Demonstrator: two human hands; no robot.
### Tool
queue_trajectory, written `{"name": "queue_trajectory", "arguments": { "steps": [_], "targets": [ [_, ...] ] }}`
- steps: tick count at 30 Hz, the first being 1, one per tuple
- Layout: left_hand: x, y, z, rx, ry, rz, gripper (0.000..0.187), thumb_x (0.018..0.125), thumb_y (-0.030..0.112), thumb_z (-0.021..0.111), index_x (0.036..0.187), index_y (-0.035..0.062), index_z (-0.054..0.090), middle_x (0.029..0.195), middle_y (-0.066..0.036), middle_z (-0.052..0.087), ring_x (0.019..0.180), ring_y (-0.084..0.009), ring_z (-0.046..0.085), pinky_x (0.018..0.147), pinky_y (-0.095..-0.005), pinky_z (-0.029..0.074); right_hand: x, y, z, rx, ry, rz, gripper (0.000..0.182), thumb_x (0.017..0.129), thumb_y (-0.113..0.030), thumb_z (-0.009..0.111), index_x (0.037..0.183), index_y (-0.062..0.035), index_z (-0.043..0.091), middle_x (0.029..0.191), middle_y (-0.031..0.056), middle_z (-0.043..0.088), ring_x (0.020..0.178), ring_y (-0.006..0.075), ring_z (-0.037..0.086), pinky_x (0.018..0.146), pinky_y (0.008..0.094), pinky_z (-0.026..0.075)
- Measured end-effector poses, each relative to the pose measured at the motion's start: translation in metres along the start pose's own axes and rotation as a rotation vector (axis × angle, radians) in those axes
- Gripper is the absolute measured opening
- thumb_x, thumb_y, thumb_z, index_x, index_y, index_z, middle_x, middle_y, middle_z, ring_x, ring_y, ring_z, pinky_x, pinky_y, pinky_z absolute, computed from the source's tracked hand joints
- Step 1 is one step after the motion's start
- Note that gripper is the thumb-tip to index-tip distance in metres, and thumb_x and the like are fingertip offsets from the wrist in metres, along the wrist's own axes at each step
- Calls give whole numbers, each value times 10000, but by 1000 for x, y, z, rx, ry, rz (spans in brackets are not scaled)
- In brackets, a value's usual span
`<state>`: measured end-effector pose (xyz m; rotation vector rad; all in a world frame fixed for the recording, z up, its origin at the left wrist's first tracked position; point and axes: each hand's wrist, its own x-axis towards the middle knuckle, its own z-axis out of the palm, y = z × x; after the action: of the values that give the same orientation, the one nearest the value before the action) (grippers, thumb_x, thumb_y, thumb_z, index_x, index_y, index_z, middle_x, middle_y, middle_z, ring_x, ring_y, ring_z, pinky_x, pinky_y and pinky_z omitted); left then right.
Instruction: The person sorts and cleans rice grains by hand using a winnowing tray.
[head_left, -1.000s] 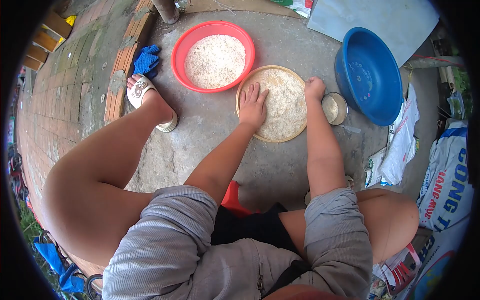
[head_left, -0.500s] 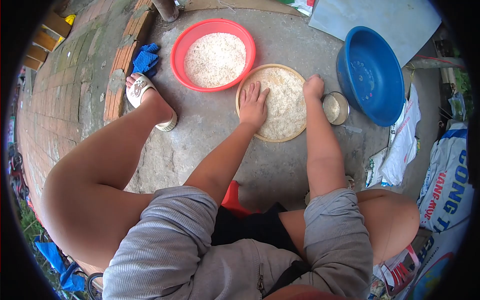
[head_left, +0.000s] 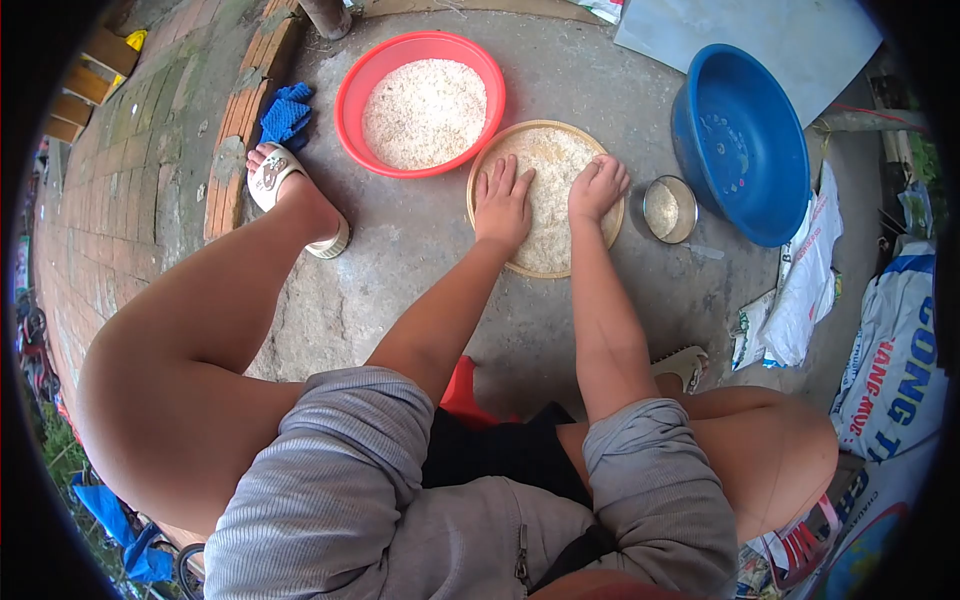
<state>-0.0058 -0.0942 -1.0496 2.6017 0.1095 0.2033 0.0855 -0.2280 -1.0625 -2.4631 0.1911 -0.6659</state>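
A round, shallow tan tray [head_left: 538, 271] lies on the concrete, spread with pale grains [head_left: 546, 232] that look like rice. My left hand [head_left: 503, 212] rests on the grains at the tray's left side, palm down with fingers apart. Over the right part of the same tray is my right hand [head_left: 597, 190], its fingers curled closed; whatever they hold, if anything, is hidden. Just right of the tray stands a small round metal container [head_left: 688, 215] with pale material inside. Touching or nearly touching the tray's upper left is a red basin [head_left: 345, 125] full of similar grains.
A large blue basin [head_left: 745, 150] stands at the right, beside white printed sacks [head_left: 800, 290]. A blue cloth [head_left: 286, 118] lies near my sandalled foot [head_left: 275, 180] and a brick edging [head_left: 228, 185]. A grey board [head_left: 740, 40] lies at the back.
My right hand has moved left from the tray's right rim to over the grains, still closed. My left hand stays flat on the grains. The view has shifted slightly.
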Motion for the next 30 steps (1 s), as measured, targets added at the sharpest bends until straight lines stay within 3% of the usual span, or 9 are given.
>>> {"name": "queue_trajectory", "arguments": {
  "steps": [7,8,9,11,15,17,20,24,30],
  "targets": [
    [19,8,9,-103,105,-88,323,839,171,492,1145,130,587,1367,-136,419,1307,-293,332,1088,-459,209,-29,-28,10,55,102,44,118,793,-158,538,835,-133,645,1031,60,570,1001,286,498,916,433,348],
    [24,9,10,-128,141,-123,294,832,169,502,1095,104,616,1323,-138,469,1278,-298,369,1076,-447,243,-28,-26,10,74,83,33,180,792,-149,530,934,-82,619,1031,109,572,1000,304,501,916,443,349],
    [31,12,8,-129,140,-121,294,832,169,502,1095,104,616,1323,-138,469,1278,-298,369,1076,-447,243,-29,-24,11,73,85,34,180,792,-149,530,934,-82,619,1031,109,572,1000,304,501,916,443,349],
    [44,16,4,-242,175,-204,256,807,157,528,1018,68,642,1212,-119,553,1168,-299,457,1011,-407,346,-31,-20,13,82,73,66,265,794,-135,520,1030,-20,562,1046,172,566,1002,337,506,911,452,352],
    [55,19,1,-244,205,-112,258,788,149,569,1022,67,640,1131,-110,583,1068,-307,509,933,-387,415,-34,-23,12,146,110,50,244,845,-130,474,1041,7,523,1039,226,558,984,364,523,890,470,378],
    [57,23,1,-208,-19,-9,239,772,143,584,987,65,652,1088,-106,599,1027,-300,531,899,-377,443,-35,-27,13,456,129,269,254,901,-158,423,1039,14,548,1047,231,574,985,378,543,862,431,430],
    [54,28,5,-194,-151,61,211,764,126,563,936,53,660,1042,-99,603,1023,-268,535,845,-362,484,-39,-30,4,554,23,414,333,948,-223,371,1046,20,576,1044,233,599,994,353,569,855,383,454],
    [55,28,10,-155,-186,111,187,762,118,563,900,52,670,982,-117,606,963,-275,577,805,-365,501,-35,-35,-6,708,4,505,403,967,-270,338,1039,28,599,1051,222,618,1022,320,577,880,379,443],
    [58,26,7,-358,-306,-3,130,685,79,642,803,61,693,786,-115,666,753,-256,653,739,-353,514,-25,-31,-6,994,63,695,507,981,-307,293,1078,110,566,1115,229,597,1074,305,562,939,368,425]
  ]
}}
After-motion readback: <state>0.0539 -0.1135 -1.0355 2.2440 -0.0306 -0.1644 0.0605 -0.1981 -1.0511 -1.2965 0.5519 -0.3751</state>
